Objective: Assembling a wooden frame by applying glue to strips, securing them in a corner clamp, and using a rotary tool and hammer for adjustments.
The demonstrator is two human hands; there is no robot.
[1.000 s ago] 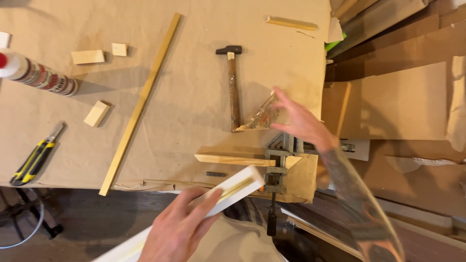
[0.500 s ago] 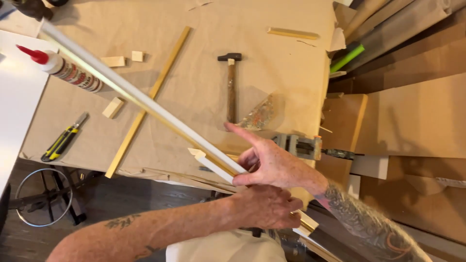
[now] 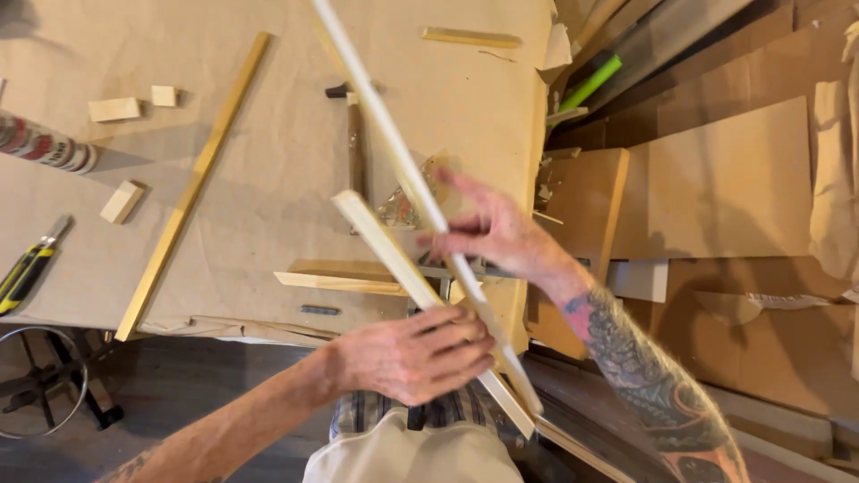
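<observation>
Hovering above the paper-covered table [image 3: 268, 224], two long wooden strips [image 3: 394, 161] are gripped: the left hand [image 3: 412, 353] is clamped around them, the right hand [image 3: 492, 234] pinches the upper strip.

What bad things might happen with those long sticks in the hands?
The long white strip in the right hand reaches far over the table; swung around, its far end might knock the hammer. The left hand holds a shorter strip past the table edge, so a loose grip might drop it to the floor. Bare fingers on cut wood could catch splinters.
</observation>
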